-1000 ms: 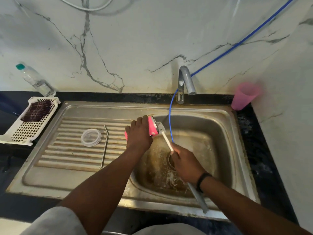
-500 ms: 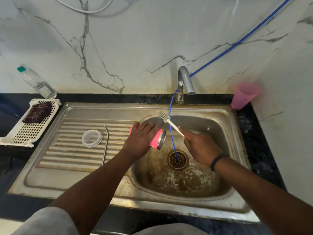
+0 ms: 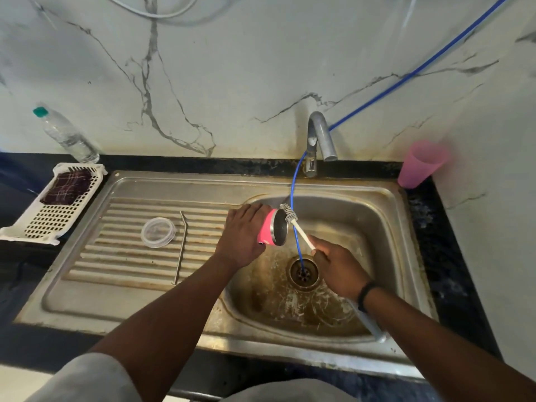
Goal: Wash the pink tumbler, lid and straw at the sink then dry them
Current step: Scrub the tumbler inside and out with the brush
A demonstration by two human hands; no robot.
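Observation:
My left hand (image 3: 242, 235) grips the pink tumbler (image 3: 268, 230) on its side over the left edge of the sink basin (image 3: 377, 227), its steel mouth facing right. My right hand (image 3: 338, 265) holds a bottle brush (image 3: 298, 227) by its white handle; the bristle head sits at the upper rim of the tumbler's mouth. The clear lid (image 3: 158, 232) and the metal straw (image 3: 181, 245) lie on the ribbed drainboard (image 3: 121, 256) to the left.
A grey tap (image 3: 319, 140) stands behind the basin, and a blue hose (image 3: 294, 204) runs from it down into the drain (image 3: 303, 272). A pink plastic cup (image 3: 420, 165) leans at the back right. A white basket (image 3: 34, 219) with a dark cloth (image 3: 68, 187) and a water bottle (image 3: 65, 136) sit at left.
The brush came out of the tumbler, swung up and away, and now its head is back at the tumbler's mouth. My left hand turned the tumbler's mouth more toward me.

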